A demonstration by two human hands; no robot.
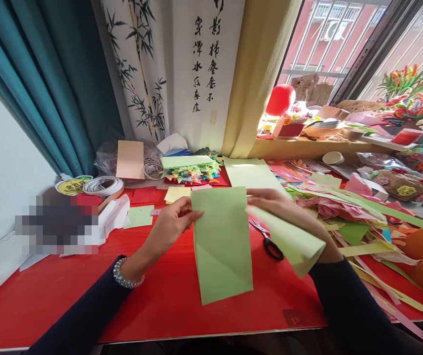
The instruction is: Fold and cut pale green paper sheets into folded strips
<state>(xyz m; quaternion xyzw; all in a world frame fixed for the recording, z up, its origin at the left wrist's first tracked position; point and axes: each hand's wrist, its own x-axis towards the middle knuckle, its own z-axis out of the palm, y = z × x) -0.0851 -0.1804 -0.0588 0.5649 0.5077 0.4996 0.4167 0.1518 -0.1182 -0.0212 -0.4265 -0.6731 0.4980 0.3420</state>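
A light green sheet of paper [223, 246] hangs upright over the red table, its lower corner tilted toward me. My left hand [170, 224] pinches its upper left edge between thumb and fingers. At its upper right edge is my right hand [281, 207], fingertips partly behind the sheet. A second pale green flap of paper [288, 239], smeared by motion, slants down below my right hand and covers part of the palm and wrist. Whether it joins the first sheet, I cannot tell. Scissors [272, 246] with black handles lie on the table, partly behind this flap.
Paper strips and scraps [348, 207] heap up on the right. At the back lie a green sheet [251, 172] and a pile of small cut pieces [192, 170]. A red square [143, 195], white coiled tape [103, 186] and a blurred-out patch are at left.
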